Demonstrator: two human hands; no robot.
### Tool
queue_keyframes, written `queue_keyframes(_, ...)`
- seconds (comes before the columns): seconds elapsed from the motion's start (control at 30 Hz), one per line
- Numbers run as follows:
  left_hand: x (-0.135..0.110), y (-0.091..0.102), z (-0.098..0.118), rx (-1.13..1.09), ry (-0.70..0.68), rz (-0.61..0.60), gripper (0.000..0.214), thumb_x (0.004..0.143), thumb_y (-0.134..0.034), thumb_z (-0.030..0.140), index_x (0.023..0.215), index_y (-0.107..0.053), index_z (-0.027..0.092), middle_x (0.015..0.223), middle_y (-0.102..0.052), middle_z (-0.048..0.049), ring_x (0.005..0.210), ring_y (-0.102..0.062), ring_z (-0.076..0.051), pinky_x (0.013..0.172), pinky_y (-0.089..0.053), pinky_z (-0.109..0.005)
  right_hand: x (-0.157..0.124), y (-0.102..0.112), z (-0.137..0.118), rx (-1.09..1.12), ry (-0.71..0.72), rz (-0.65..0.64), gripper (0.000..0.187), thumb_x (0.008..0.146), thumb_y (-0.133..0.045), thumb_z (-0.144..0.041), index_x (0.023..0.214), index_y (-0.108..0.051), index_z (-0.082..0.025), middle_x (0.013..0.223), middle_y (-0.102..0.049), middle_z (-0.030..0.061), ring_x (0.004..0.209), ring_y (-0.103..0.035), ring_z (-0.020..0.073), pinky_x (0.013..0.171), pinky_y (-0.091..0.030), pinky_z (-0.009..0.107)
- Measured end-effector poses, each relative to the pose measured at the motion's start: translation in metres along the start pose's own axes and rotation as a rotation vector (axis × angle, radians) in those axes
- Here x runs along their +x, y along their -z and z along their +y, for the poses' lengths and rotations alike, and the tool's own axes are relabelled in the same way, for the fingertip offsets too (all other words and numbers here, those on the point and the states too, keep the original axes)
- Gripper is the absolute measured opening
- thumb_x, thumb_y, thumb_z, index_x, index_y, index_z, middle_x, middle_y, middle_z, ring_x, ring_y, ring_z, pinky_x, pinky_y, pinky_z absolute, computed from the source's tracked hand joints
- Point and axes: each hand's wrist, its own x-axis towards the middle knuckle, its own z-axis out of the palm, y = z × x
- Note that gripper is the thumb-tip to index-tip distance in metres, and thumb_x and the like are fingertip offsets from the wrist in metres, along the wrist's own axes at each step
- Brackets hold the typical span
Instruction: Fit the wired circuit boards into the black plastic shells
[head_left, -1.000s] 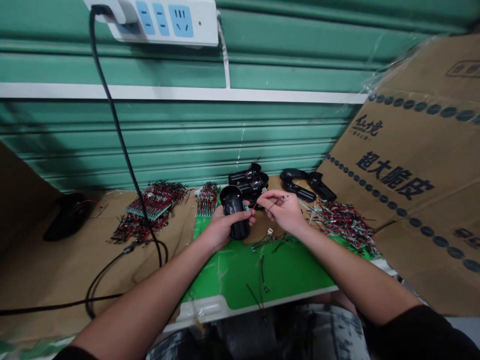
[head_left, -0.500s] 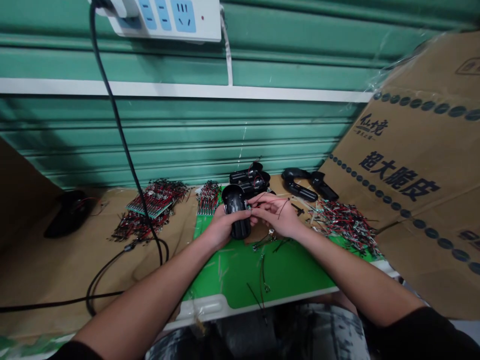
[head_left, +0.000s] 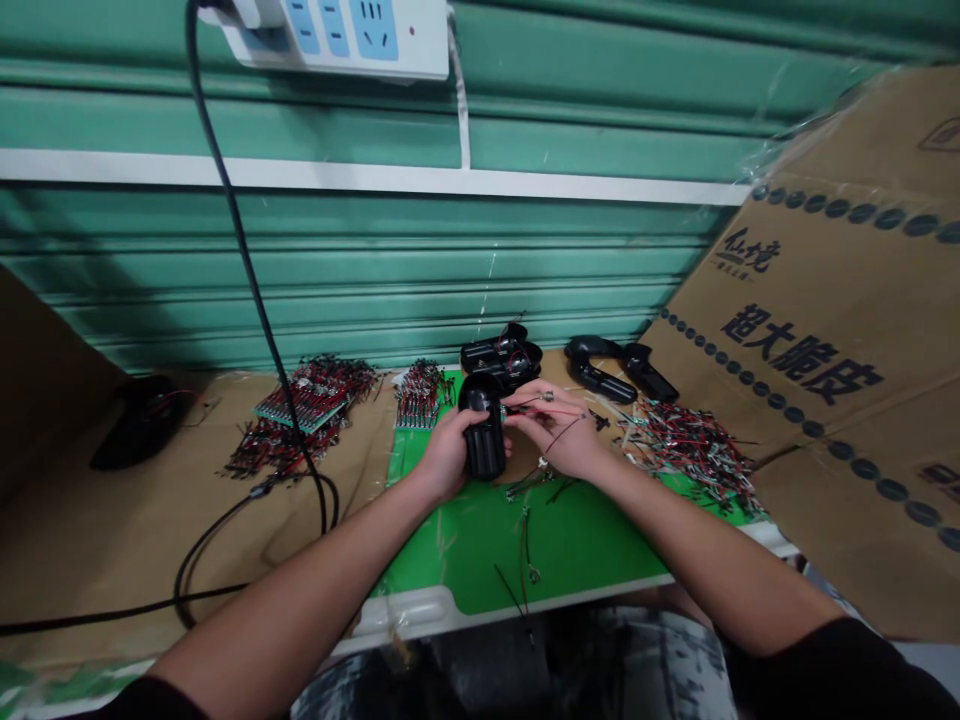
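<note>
Dim, soft, fairly even light. Heavy shadow over the left end of the green shutter (head_left: 67, 270) and the left corner of the tabletop (head_left: 60, 480). Faint sheen on the plastic sheet (head_left: 780, 130). Wide-angle bending along the frame edges; fine wires (head_left: 690, 450) slightly soft.

The power strip (head_left: 337, 35) is cut off above; the heaped wired parts (head_left: 694, 450) blur together.

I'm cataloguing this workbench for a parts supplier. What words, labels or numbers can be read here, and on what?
"超大脆皮": large black print on the cardboard carton.
"仙境": logo higher on the carton; the line beneath is too small to read.
Upper-right corner mark on the carton: too blurred to read.
Power strip: nothing readable.
</note>
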Motion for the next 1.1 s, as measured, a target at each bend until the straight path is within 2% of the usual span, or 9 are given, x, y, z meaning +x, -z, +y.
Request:
queue_keyframes(0.33,-0.002,-0.005,-0.006,0.049,-0.038,-0.057,0.037,0.069,-0.074,0.034,0.1,-0.064,0.015,0.064,-0.073,-0.0068,0.054,-0.071,-0.026,0.054,-0.054,-0.032,0.002,-0.002,0.0,-0.065,0.083,-0.08,0.014,0.099,-0.071,-0.026,0.111,-0.078,-0.023,0.107,-0.073,0.0082,0.094,-0.071,0.0194,0.081,-0.062,0.034)
queue_keyframes(0.73,0.001,-0.003,-0.01,0.075,-0.047,-0.042,0.044,0.068,-0.081,0.035,0.102,-0.059,0.019,0.069,-0.074,-0.004,0.057,-0.073,-0.026,0.058,-0.058,-0.036,0.002,0.001,-0.002,-0.141,0.068,-0.13,0.015,0.101,-0.067,-0.023,0.109,-0.079,-0.024,0.108,-0.073,0.0077,0.096,-0.073,0.0195,0.088,-0.062,0.035)
queue_keyframes(1.0,0.006,0.0,-0.015,0.065,-0.039,-0.046,0.05,0.067,-0.084,0.034,0.108,-0.058,0.019,0.073,-0.075,-0.0045,0.059,-0.074,-0.027,0.059,-0.06,-0.037,0.002,0.0,0.0,-0.017,0.081,-0.092,0.018,0.101,-0.068,-0.028,0.113,-0.08,-0.023,0.107,-0.073,0.0088,0.091,-0.072,0.0196,0.08,-0.061,0.034)
queue_keyframes(1.1,0.006,0.0,-0.015,0.051,-0.052,-0.049,0.053,0.067,-0.084,0.033,0.111,-0.058,0.019,0.077,-0.076,-0.0051,0.059,-0.074,-0.026,0.059,-0.059,-0.036,0.001,0.001,-0.001,0.016,0.032,-0.118,0.018,0.1,-0.069,-0.032,0.111,-0.079,-0.022,0.108,-0.072,0.01,0.085,-0.071,0.0186,0.073,-0.061,0.032)
